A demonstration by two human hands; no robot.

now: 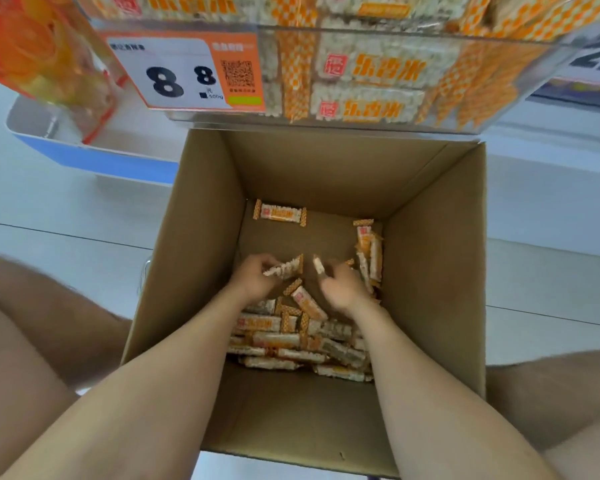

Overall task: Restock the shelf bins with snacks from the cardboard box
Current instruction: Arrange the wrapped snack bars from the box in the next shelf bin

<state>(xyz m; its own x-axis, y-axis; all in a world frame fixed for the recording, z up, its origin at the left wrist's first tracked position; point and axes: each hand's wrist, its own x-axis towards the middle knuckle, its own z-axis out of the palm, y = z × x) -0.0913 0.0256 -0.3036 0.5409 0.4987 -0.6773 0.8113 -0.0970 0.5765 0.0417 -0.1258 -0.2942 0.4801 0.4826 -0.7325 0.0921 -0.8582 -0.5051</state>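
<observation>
An open cardboard box stands on the floor below me. Several orange-and-white snack bars lie heaped at its near side, one lone bar at the far wall, and a few more against the right wall. Both my arms reach down into the box. My left hand grips a snack bar. My right hand pinches another bar by its end. Above the box hangs a clear shelf bin packed with the same bars.
A price tag reading 8.8 is fixed to the bin's front left. A bin of orange-wrapped goods sits at the upper left, over a blue-and-white shelf base. My bare knees flank the box on a pale tiled floor.
</observation>
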